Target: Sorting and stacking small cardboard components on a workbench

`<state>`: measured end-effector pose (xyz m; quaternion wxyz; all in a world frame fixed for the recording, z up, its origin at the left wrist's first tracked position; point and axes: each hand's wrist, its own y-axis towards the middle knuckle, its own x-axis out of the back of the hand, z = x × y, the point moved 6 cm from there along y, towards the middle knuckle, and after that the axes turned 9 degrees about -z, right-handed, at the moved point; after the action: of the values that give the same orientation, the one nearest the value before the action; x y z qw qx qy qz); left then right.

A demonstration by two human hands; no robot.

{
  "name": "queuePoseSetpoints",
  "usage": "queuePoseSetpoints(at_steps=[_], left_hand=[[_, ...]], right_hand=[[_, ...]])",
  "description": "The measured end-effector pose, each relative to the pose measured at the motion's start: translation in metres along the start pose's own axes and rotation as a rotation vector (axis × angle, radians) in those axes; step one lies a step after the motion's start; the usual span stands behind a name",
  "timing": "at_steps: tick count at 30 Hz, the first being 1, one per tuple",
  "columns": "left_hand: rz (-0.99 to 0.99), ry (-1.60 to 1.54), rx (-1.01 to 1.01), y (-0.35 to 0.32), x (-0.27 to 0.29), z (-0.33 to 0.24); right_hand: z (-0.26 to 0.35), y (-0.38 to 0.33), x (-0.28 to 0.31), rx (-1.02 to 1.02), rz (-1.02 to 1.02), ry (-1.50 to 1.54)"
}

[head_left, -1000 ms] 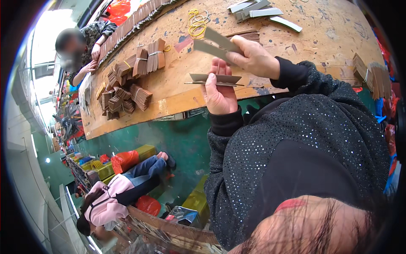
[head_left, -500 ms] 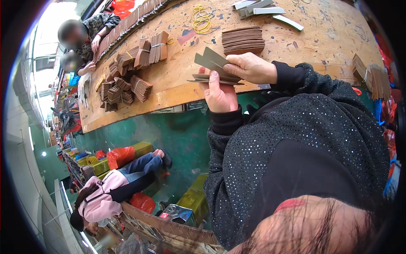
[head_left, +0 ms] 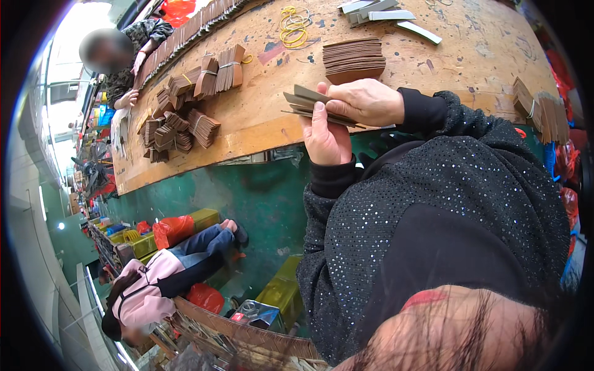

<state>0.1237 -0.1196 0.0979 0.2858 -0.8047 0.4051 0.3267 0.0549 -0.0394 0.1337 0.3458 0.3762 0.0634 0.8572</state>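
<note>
Above the table's near edge, both my hands are closed on a small stack of thin, flat grey-green strips [head_left: 303, 98]. My left hand [head_left: 328, 139] grips them from below, its thumb pressed up against them. From the right, my right hand [head_left: 371, 102] pinches the same strips near their right end, and its fingers partly hide them. The strips sit slightly fanned at their left ends. Just beyond my hands, a neat row of brown strips [head_left: 353, 59] lies on the wooden table [head_left: 272, 127].
Banded bundles of brown strips [head_left: 176, 133] are heaped to the left, yellow rubber bands [head_left: 294, 28] farther back, loose grey strips [head_left: 378, 13] at the far side. More bundles [head_left: 538, 111] lie right. Across the table is a person [head_left: 139, 59]; another in pink [head_left: 145, 294] is lower left.
The raised, spread strips have come down and closed together into a tighter stack. My right hand has moved slightly lower over them.
</note>
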Motion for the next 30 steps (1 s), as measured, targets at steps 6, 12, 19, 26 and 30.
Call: queuePoseSetpoints(at_steps=[6, 12, 19, 26, 30], left_hand=[[0.069, -0.119, 0.083, 0.001, 0.002, 0.006], [0.101, -0.135, 0.142, -0.001, -0.007, 0.002], [0.139, -0.088, 0.102, 0.002, -0.009, 0.003], [0.103, -0.032, 0.076, 0.006, -0.007, 0.005], [0.031, 0.008, 0.006, 0.004, -0.006, -0.003]], right_hand=[[0.0, -0.002, -0.005, -0.024, 0.106, 0.061], [-0.008, 0.002, 0.0, -0.146, 0.115, 0.228], [-0.004, 0.001, 0.002, -0.12, 0.01, 0.222], [0.01, -0.002, 0.009, 0.061, -0.191, -0.131], [0.007, -0.001, 0.008, 0.081, -0.049, -0.114]])
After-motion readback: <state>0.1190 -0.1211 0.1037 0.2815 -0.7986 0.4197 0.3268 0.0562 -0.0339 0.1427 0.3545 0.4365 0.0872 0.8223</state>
